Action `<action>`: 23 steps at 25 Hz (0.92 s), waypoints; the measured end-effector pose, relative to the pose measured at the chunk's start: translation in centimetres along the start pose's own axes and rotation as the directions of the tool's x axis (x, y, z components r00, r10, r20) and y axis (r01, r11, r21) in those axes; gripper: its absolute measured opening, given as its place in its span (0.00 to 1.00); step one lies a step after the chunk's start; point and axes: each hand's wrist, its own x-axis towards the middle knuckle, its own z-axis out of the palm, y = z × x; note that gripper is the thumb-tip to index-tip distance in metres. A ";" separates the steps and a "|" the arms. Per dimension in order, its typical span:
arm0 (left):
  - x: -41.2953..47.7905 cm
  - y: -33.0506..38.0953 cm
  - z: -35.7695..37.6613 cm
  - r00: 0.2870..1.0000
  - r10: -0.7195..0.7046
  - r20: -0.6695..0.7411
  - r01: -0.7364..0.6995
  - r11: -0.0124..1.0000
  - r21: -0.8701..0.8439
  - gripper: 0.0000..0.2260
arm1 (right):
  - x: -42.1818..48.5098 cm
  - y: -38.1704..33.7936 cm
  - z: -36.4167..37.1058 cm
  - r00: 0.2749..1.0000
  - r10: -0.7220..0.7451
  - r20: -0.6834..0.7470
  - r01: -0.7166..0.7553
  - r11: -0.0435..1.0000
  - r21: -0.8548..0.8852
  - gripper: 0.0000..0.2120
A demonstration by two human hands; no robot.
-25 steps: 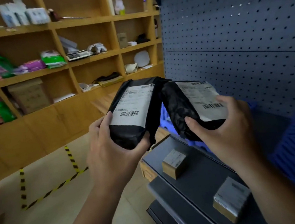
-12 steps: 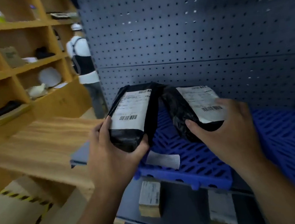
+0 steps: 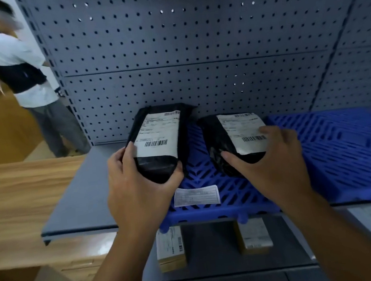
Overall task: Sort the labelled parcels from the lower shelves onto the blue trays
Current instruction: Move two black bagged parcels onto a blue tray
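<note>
Left hand grips one crinkly black plastic pouch, right hand grips another, white paper labels up, over the ribbed blue tray.

Two black parcels, two hands, two brown boxes, at least two blue trays, one loose label, one bystander.

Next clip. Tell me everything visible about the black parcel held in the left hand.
The black parcel is a soft, glossy, crinkled plastic mailer, oblong. A white shipping label with barcodes covers most of its upper face. The left hand grips its near end, thumb on the left edge, fingers curled round the right. It is tilted, label up, over the left end of the blue tray, far end towards the grey pegboard. A gap separates it from the second black parcel in the right hand.
</note>
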 end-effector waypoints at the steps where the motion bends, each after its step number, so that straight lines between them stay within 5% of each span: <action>1: 0.0 0.0 0.3 1.000 -0.001 0.012 0.001 1.000 0.004 0.45 | 0.0 -0.1 0.2 1.000 0.002 0.007 -0.002 1.000 -0.015 0.49; 23: 0.0 1.1 1.9 0.993 0.024 0.116 -0.032 0.997 0.067 0.48 | -0.4 -1.2 3.0 1.000 -0.009 -0.016 0.006 0.983 -0.185 0.49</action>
